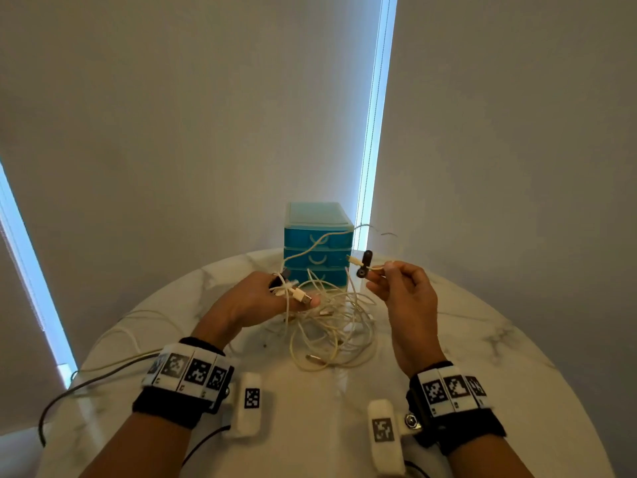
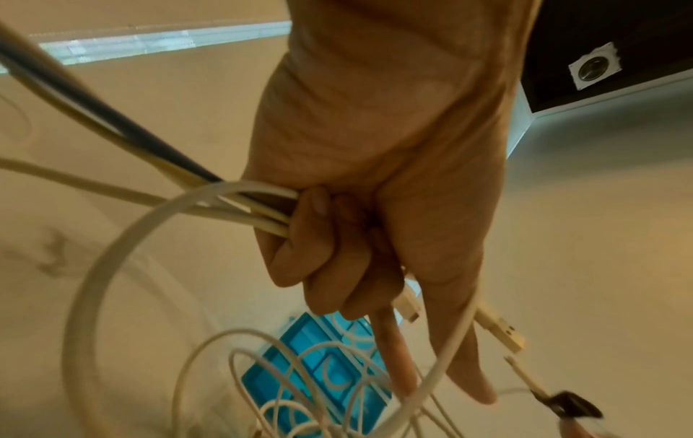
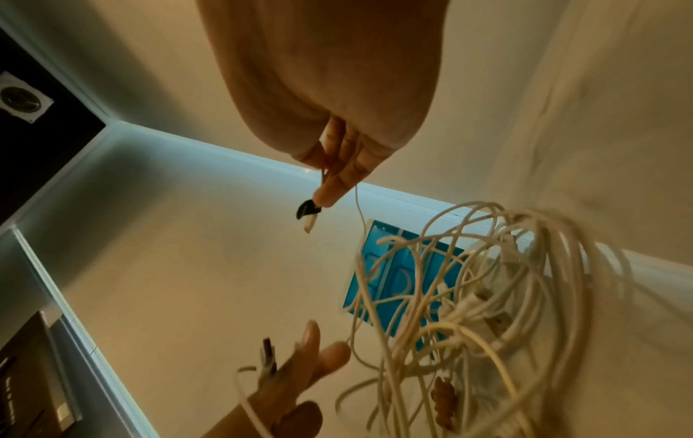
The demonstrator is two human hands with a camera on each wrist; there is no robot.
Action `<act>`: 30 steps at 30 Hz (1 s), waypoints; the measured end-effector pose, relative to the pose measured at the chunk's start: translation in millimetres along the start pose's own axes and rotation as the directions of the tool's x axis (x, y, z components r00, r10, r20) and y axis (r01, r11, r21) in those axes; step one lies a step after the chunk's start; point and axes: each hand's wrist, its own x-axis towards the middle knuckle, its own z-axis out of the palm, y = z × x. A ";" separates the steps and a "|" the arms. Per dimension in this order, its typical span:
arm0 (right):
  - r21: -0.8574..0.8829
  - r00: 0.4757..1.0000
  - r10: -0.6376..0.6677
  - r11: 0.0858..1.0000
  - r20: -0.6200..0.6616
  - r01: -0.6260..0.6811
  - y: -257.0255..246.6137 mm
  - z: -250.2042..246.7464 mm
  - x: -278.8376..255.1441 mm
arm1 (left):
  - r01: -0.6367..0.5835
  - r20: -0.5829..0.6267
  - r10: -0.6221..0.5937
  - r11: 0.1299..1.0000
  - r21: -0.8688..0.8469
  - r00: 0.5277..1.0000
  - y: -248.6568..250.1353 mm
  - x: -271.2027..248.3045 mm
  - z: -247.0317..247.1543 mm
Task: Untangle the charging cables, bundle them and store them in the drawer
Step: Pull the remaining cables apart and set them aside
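A tangle of white charging cables (image 1: 331,329) lies on the round marble table (image 1: 482,322), in front of a blue three-drawer box (image 1: 317,243) with all drawers closed. My left hand (image 1: 275,294) grips several cable strands (image 2: 240,207), curled fingers around them, with white plugs (image 2: 499,329) sticking out past the thumb. My right hand (image 1: 389,274) pinches one thin white cable near its plug (image 3: 309,222), which carries a black strap (image 1: 364,264). The tangle (image 3: 487,296) hangs between the hands in the right wrist view.
A grey cable and a white cable (image 1: 113,370) trail off the table's left edge. Pale blinds with bright light strips (image 1: 374,132) stand behind the box. The table's near part (image 1: 310,426) is bare marble.
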 end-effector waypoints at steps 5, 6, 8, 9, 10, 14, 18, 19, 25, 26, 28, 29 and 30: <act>0.081 0.980 -0.087 0.991 -0.177 0.103 -10.1 -12.6 10.0 | 0.075 -0.135 -0.047 0.975 0.211 0.990 2.1 5.8 -26.7; 0.098 0.973 -0.101 0.987 -0.208 0.123 -12.6 -12.1 11.5 | 0.117 -0.187 -0.063 0.948 0.297 0.980 2.9 6.6 -37.2; 0.113 0.958 -0.134 0.979 -0.255 0.167 -19.5 -6.6 13.1 | 0.223 -0.319 -0.088 0.881 0.416 0.944 4.9 3.9 -64.0; 0.119 0.953 -0.150 0.975 -0.263 0.187 -24.2 -2.9 14.1 | 0.276 -0.403 -0.086 0.853 0.443 0.911 5.5 -0.4 -79.9; 0.131 0.950 -0.162 0.971 -0.267 0.202 -30.2 1.6 14.7 | 0.328 -0.489 -0.077 0.829 0.453 0.869 5.5 -6.6 -96.2; 0.189 0.948 -0.172 0.955 -0.269 0.227 -53.0 24.8 16.4 | 0.369 -0.733 0.012 0.858 0.357 0.680 8.0 -44.9 -157.8; 0.183 0.958 -0.210 0.952 -0.195 0.246 -61.4 75.8 3.4 | 0.248 -0.863 0.052 0.948 0.201 0.503 33.5 -84.4 -195.1; 0.133 0.965 -0.213 0.963 -0.151 0.233 -57.9 96.4 -3.6 | 0.223 -0.890 0.052 0.960 0.170 0.453 42.7 -91.6 -201.3; -0.561 0.380 0.476 0.814 0.793 0.152 -43.4 209.8 -76.4 | 0.123 -0.967 0.053 0.989 0.086 0.251 77.5 -118.9 -228.4; -0.598 0.299 0.531 0.774 0.793 0.210 -42.5 216.1 -85.4 | 0.113 -0.966 0.055 0.990 0.086 0.254 77.7 -123.2 -230.3; -0.578 0.326 0.491 0.770 0.808 0.271 -38.8 216.5 -94.0 | 0.068 -0.953 0.038 0.996 0.062 0.302 73.9 -132.1 -230.7; -0.566 0.374 0.458 0.782 0.806 0.261 -34.3 212.0 -93.5 | 0.037 -0.939 0.021 0.999 0.036 0.344 70.5 -135.7 -229.2; -0.555 0.417 0.437 0.801 0.797 0.224 -30.2 205.5 -91.8 | 0.017 -0.918 0.001 1.000 0.008 0.396 67.2 -138.4 -225.9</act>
